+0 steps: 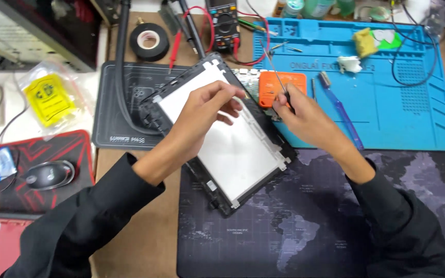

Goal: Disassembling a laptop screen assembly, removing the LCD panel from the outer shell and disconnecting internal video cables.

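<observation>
pinching thin screwdriver (276, 72), right hand (305, 116) fingers; shaft points up-left; left hand (202, 116) fingers curled on tablet (233, 149).

Black tape roll (149, 40), computer mouse (50, 175), blue toothbrush (342, 110).

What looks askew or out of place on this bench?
The opened tablet lies diagonally, straddling the grey mat, bare table and map mat. The left hand rests on its white panel; the right hand holds a thin screwdriver. Nothing looks spilled or broken.
</observation>
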